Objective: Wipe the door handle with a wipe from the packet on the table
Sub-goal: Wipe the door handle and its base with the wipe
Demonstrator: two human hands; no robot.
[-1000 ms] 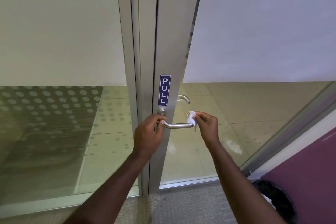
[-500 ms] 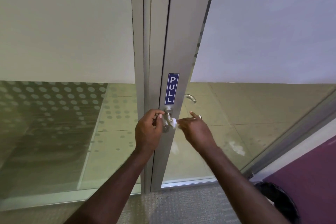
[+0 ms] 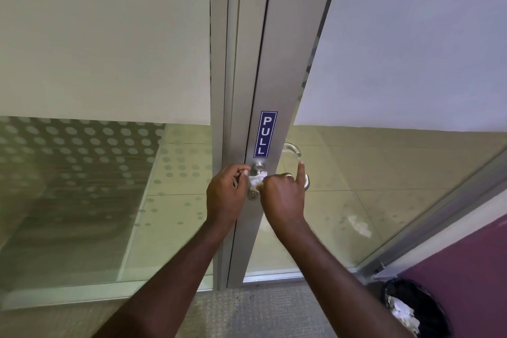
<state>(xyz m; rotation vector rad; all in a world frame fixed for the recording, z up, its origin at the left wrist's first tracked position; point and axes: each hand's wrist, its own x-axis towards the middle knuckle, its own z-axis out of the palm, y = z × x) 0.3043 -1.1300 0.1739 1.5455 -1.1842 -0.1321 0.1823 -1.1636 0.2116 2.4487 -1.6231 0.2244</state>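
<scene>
A silver lever door handle (image 3: 258, 166) sits on the aluminium door stile under a blue PULL sticker (image 3: 265, 134). My right hand (image 3: 282, 197) presses a crumpled white wipe (image 3: 257, 180) against the handle near its round base, little finger raised. The lever's far end (image 3: 306, 183) shows behind that hand. My left hand (image 3: 226, 195) curls at the door's edge beside the handle base, touching the wipe's left side. The keyhole (image 3: 252, 195) shows just below the wipe. The packet and table are out of view.
A glass door panel (image 3: 384, 173) stands to the right and a fixed glass panel with frosted dots (image 3: 82, 173) to the left. A second handle (image 3: 293, 149) is behind the glass. A black bin with white waste (image 3: 411, 307) stands low right by a purple wall.
My right hand slid the wipe from the lever's free end leftward to the handle base. My left hand stayed at the door edge. The camera shifted slightly left, so the door appears further right.
</scene>
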